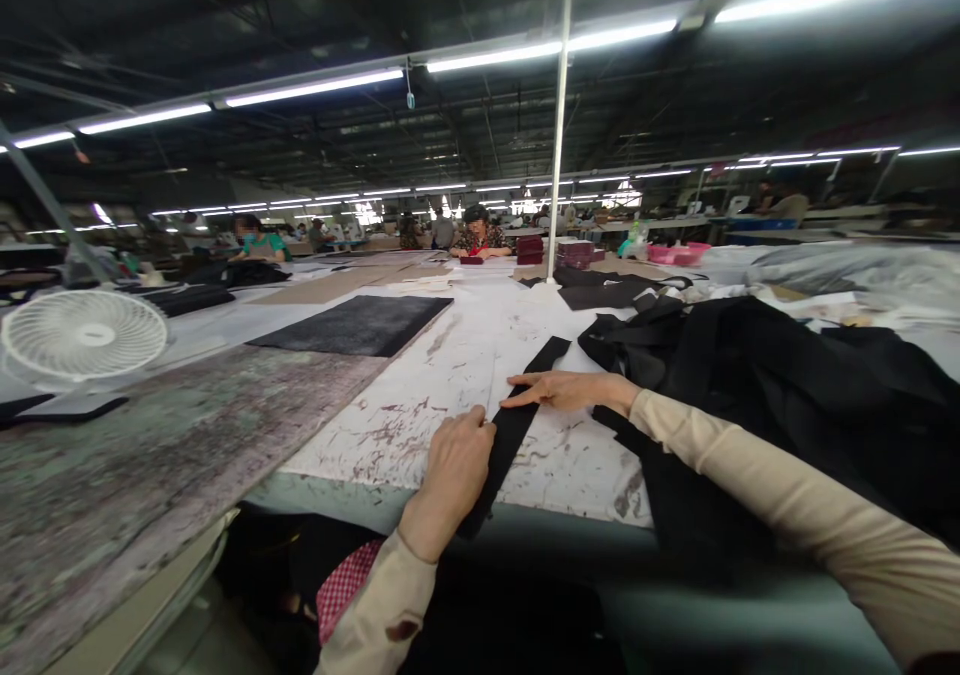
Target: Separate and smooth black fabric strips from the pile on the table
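A long strip of black fabric (512, 447) lies lengthwise on the white, stained table (375, 425), its near end hanging over the front edge. My left hand (456, 465) is closed at the strip's left edge, with its fingers curled and the fingertips partly hidden. Farther up the strip, my right hand (559, 389) rests across it with index finger and thumb side stretched out and spread, pressing on the cloth. To the right of the right forearm is a big heap of black fabric (757, 375), part of which drapes over the table's front edge.
A white fan (86, 335) stands at the left beside a stained board (187, 455). A dark flat sheet (360, 323) lies at its far end. A pole (559, 125) rises from the table. Farther back are maroon stacks (529, 250), a pink basin (677, 253) and a seated co-worker (480, 235).
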A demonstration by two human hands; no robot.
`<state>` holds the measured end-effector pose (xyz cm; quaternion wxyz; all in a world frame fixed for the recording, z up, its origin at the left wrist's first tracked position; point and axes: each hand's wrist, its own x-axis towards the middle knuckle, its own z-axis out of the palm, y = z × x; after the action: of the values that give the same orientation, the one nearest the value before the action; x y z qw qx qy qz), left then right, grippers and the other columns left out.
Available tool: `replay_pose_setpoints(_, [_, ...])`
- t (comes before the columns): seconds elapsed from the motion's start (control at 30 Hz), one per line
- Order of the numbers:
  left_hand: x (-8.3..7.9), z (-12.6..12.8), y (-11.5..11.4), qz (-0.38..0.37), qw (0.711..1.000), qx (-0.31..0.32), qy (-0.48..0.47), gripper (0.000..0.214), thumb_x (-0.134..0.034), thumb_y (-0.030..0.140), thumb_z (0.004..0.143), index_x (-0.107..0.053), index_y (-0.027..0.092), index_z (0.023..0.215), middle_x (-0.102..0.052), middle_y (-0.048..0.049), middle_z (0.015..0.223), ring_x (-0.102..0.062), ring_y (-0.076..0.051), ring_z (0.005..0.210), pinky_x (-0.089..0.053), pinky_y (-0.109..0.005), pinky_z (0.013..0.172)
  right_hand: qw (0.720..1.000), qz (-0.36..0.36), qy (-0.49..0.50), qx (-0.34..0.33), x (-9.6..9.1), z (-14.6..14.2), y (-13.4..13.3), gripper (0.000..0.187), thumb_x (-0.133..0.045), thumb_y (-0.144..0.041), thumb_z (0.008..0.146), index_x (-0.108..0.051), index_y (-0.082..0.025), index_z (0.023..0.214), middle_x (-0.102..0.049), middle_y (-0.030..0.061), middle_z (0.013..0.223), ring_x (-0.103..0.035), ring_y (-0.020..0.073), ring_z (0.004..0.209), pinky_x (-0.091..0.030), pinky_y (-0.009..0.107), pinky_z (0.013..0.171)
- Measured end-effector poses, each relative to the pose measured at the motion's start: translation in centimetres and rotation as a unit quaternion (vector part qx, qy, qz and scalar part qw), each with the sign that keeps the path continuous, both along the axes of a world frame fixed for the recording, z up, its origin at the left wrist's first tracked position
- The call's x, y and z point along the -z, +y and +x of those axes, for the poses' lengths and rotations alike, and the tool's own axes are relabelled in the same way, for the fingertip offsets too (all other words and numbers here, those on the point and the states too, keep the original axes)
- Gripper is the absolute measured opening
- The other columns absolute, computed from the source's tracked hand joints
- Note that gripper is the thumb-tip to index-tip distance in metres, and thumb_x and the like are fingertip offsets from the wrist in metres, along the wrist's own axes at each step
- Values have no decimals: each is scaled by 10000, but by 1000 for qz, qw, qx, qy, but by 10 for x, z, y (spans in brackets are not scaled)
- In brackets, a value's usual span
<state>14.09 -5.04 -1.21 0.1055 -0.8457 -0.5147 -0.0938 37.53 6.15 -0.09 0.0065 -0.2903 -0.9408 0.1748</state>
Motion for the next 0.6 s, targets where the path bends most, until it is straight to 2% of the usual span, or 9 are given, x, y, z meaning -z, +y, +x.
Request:
replay_pose_setpoints(0.1, [-2, -1, -2, -11, 1000, -1, -7, 362, -329, 74, 895, -652, 201, 998, -610, -62, 1012, -624, -208, 894, -443, -322, 774, 1000, 0, -26, -10, -4, -7, -6, 732, -424, 39, 749, -435, -311, 1392, -222, 29, 1543, -208, 241, 1410, -264, 407, 1111])
replay_pose_setpoints(0.23, [-3, -9, -14, -51, 994, -50, -80, 310, -372, 185, 931, -611, 205, 1126, -615, -63, 1033, -628, -204, 914, -443, -305, 767, 999, 6, -36, -10, -7, -12, -11, 730, -408, 46, 758, -441, -326, 1385, -225, 19, 1541, -190, 241, 1414, -236, 438, 1124])
replay_pose_setpoints(0.33, [-3, -13, -21, -80, 987, -71, -119, 274, -417, 206, 920, -625, 222, 1098, -624, -40, 1010, -624, -192, 927, -440, -284, 763, 999, 15, -39, -9, -8, -9, -9, 766, -385, 66, 733, -447, -344, 1377, -224, -3, 1540, -178, 233, 1416, -222, 452, 1129])
replay_pose_setpoints(0.43, [-4, -8, -18, -80, 988, -80, -106, 271, -408, 204, 920, -640, 230, 1059, -619, -42, 1002, -629, -192, 903, -444, -286, 730, 997, 60, -39, 23, -8, -2, -4, 794, -398, 83, 681, -484, -327, 1356, -237, -9, 1533, -150, 237, 1421, -218, 453, 1136])
replay_pose_setpoints(0.53, [-5, 4, -10, -67, 991, -85, -76, 288, -373, 170, 920, -646, 207, 1004, -610, -60, 1012, -637, -189, 865, -447, -293, 715, 982, 147, -25, 116, -9, 0, -2, 738, -410, 90, 638, -597, -247, 1267, -347, 39, 1486, -282, 261, 1382, -254, 438, 1138])
replay_pose_setpoints(0.6, [-6, 9, -7, -59, 993, -81, -62, 291, -364, 154, 915, -645, 197, 978, -606, -66, 1014, -637, -186, 857, -447, -294, 722, 973, 186, 11, 138, -6, -3, -5, 680, -396, 73, 665, -621, -215, 1239, -436, 65, 1431, -430, 238, 1302, -336, 395, 1104])
